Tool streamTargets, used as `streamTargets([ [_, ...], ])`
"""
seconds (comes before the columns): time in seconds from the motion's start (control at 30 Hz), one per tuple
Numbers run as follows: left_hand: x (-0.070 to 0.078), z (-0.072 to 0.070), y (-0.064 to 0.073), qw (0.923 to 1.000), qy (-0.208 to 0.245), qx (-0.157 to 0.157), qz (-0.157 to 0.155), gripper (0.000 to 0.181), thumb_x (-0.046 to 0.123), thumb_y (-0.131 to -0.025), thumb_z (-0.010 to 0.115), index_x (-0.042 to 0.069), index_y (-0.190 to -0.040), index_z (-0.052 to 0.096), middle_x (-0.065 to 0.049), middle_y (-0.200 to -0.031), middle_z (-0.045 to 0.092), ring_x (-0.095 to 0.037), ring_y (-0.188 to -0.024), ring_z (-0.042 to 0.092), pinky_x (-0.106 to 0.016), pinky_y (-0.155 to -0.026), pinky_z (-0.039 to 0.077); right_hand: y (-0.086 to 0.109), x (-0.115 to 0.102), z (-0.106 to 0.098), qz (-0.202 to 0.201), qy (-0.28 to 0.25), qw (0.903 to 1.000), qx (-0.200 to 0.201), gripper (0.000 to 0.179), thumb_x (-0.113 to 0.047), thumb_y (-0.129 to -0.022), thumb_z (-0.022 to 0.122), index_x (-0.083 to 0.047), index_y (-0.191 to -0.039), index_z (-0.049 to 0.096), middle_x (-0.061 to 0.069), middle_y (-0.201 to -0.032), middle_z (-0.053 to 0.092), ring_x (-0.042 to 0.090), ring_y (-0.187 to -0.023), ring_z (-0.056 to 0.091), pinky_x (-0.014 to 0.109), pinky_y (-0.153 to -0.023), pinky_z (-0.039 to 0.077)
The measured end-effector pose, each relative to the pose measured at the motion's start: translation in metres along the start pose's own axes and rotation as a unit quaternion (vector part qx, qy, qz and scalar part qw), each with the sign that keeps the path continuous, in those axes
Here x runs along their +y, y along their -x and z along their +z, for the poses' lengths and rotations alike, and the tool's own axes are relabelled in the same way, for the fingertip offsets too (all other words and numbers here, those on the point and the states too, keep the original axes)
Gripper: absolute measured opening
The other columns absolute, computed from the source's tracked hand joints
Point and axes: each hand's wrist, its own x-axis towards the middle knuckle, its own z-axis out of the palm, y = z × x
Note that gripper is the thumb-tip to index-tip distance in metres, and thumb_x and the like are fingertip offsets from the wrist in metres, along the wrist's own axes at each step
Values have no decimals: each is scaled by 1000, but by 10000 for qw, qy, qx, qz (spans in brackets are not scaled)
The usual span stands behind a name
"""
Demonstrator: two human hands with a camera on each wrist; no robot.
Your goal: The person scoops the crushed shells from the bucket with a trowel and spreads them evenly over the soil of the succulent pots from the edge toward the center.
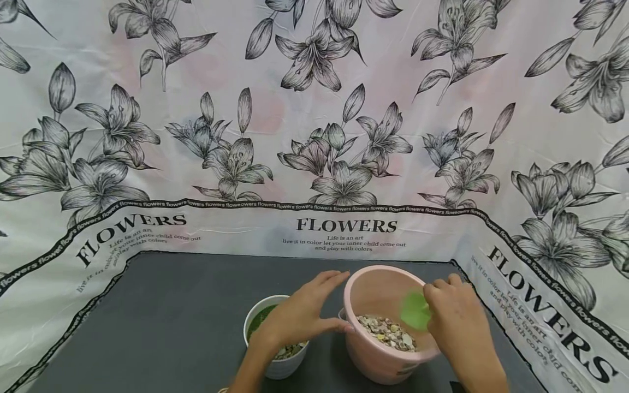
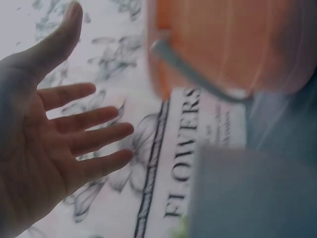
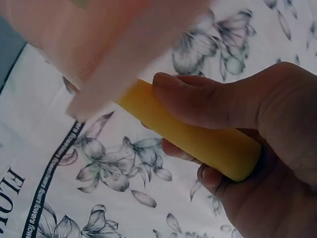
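Note:
A pink bucket (image 1: 375,363) holds a layer of small mixed pebbles (image 1: 385,331). Over its right rim my right hand (image 1: 457,316) grips a toy shovel by its yellow handle (image 3: 193,136), thumb along the top. The shovel's green blade (image 1: 415,311) is inside the bucket, above the pebbles. My left hand (image 1: 307,308) is at the bucket's left side, fingers spread and nothing held, as the left wrist view shows. Under the left forearm stands a white pot (image 1: 282,371), green inside with some pebbles; the arm hides part of it.
A grey bail handle (image 2: 198,79) hangs on the bucket's outside. Both containers stand on a dark grey tabletop (image 1: 172,322). Flower-printed cloth (image 1: 344,229) rises behind and along both sides, close to the bucket on the right.

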Motion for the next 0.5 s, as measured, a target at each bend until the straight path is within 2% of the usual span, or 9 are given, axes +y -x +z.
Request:
streamTargets([
  [0.1, 1, 12, -5, 9999, -130, -55, 42, 92, 45, -89, 82, 19, -164, 36, -7, -166, 41, -30, -148, 51, -49, -116, 52, -1, -4, 13, -243, 296, 9981, -473, 35, 10, -55, 86, -10, -73, 64, 5, -70, 59, 25, -71, 45, 42, -64, 44],
  [0.23, -1, 24, -9, 9995, -151, -264, 41, 98, 49, -88, 81, 18, -166, 32, -10, -172, 33, -34, -150, 48, -47, -118, 50, 2, -8, 30, -440, 396, 9972, -465, 36, 10, -56, 86, -10, -70, 60, 7, -69, 57, 26, -69, 46, 43, -63, 46],
  [0.37, 0, 31, -10, 9993, -217, -289, 52, 98, 50, -88, 80, 15, -166, 31, -12, -174, 28, -35, -150, 48, -43, -118, 51, 5, -8, 33, -156, 305, 9967, -737, 34, 11, -62, 86, -10, -72, 61, 8, -70, 59, 28, -69, 50, 46, -63, 49],
  [0.5, 3, 34, -10, 9982, -595, -55, 68, 87, 48, -89, 80, 13, -161, 43, -12, -170, 36, -37, -143, 55, -44, -115, 52, 5, -8, 29, 214, 35, 9949, -985, 36, 9, -62, 87, -10, -69, 56, 7, -67, 59, 28, -68, 49, 46, -63, 49],
])
